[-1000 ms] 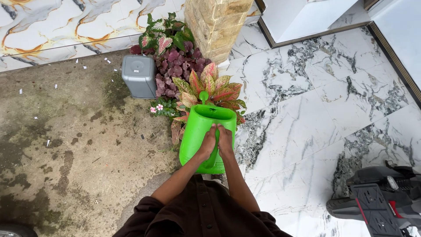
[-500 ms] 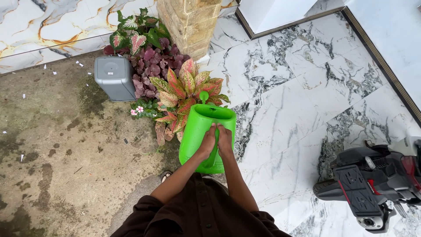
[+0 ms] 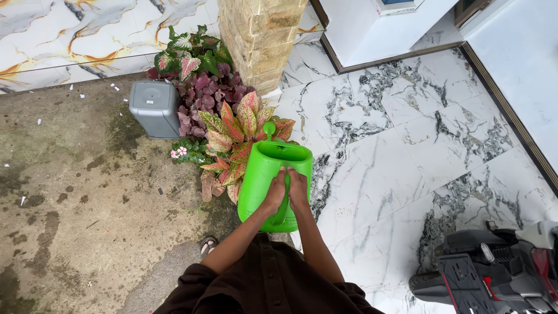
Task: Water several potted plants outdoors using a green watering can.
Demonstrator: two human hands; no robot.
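Observation:
A bright green watering can point(image 3: 261, 174) is held in front of my body, its spout tip pointing out over a plant with pink and green leaves point(image 3: 235, 136). My left hand point(image 3: 274, 192) and my right hand point(image 3: 298, 190) are side by side, both wrapped around the can's top handle. Behind that plant grow dark purple leaves point(image 3: 200, 99) and a green and pink leafy plant point(image 3: 186, 55). A few small pink flowers point(image 3: 179, 152) sit at the left of the clump.
A grey plastic bin point(image 3: 154, 107) stands left of the plants. A stone-clad pillar point(image 3: 261, 40) rises behind them. Stained concrete point(image 3: 87, 197) lies to the left, white marble floor point(image 3: 395, 151) to the right. A parked scooter point(image 3: 494, 279) fills the lower right corner.
My view has shifted, so the plants and bin sit a little lower and right than half a second ago. Both hands stay on the can's handle.

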